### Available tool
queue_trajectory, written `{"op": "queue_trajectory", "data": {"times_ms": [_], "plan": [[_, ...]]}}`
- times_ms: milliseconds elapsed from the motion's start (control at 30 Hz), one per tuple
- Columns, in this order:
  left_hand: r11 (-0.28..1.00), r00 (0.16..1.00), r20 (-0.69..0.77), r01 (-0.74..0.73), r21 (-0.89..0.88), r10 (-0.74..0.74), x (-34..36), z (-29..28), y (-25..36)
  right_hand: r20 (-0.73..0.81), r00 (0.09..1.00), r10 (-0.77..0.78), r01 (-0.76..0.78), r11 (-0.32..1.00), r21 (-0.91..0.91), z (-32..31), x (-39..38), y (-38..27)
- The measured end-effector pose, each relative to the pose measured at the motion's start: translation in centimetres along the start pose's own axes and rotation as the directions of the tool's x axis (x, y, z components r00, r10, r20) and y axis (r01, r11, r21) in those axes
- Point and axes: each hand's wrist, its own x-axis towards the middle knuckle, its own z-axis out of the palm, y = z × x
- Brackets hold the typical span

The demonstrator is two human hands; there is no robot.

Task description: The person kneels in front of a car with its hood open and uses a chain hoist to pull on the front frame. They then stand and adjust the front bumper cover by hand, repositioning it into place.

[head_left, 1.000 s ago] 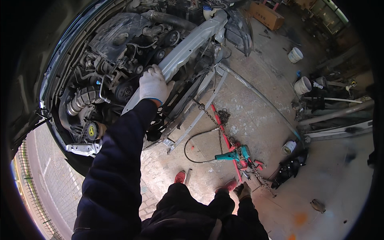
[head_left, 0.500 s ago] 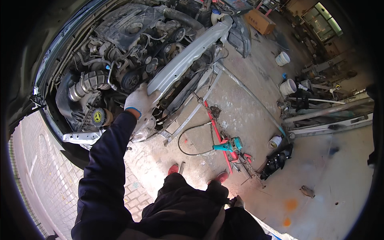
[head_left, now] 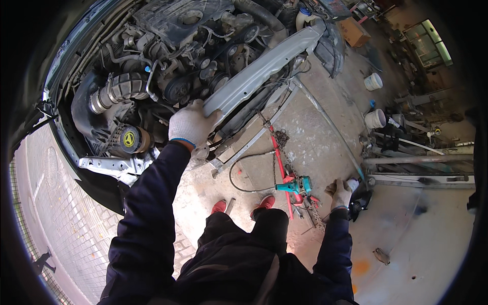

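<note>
My left hand [head_left: 191, 123], in a white knit glove, grips the end of a long silver metal crossbar [head_left: 256, 63] along the front of a car's exposed engine bay [head_left: 183, 46]. Its fingers are closed over the bar. My right hand [head_left: 339, 192], also gloved, is raised over the floor on my right, fingers bent and apart, with nothing visible in them. Just left of it, a red floor tool [head_left: 282, 152] lies with chains, a black hose and a teal power tool [head_left: 293, 186].
A pale pole [head_left: 330, 127] slants down to the right. Buckets [head_left: 374, 118], a cardboard box [head_left: 354, 31] and long metal pieces [head_left: 422, 160] line the right. Black parts [head_left: 360, 207] lie behind my right hand. Someone in dark clothes [head_left: 47, 262] is on the paving, lower left.
My left hand moved down along the bar, then shifted slightly right with it. My right hand rose from beside my leg toward the right. The bar's far end now sits farther right in view.
</note>
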Motion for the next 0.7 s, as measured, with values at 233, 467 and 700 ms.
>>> {"op": "queue_trajectory", "data": {"times_ms": [233,467,700], "plan": [[0.997,0.997,-0.07,0.031,-0.067,-0.036,0.1,0.6,-0.1,0.288,0.827,-0.483,0.533,0.836,-0.127,17.4,10.7,-18.1],[0.999,0.982,-0.187,0.017,-0.037,-0.024,0.5,1.6,-0.3,0.521,0.113,-0.846,0.968,-0.024,-0.249,36.8,16.6,-32.7],[1.0,0.99,-0.139,0.018,-0.012,-0.02,0.6,1.6,-1.1,0.911,0.183,-0.37,0.891,-0.329,-0.313,47.2,19.9,-31.6]]}}
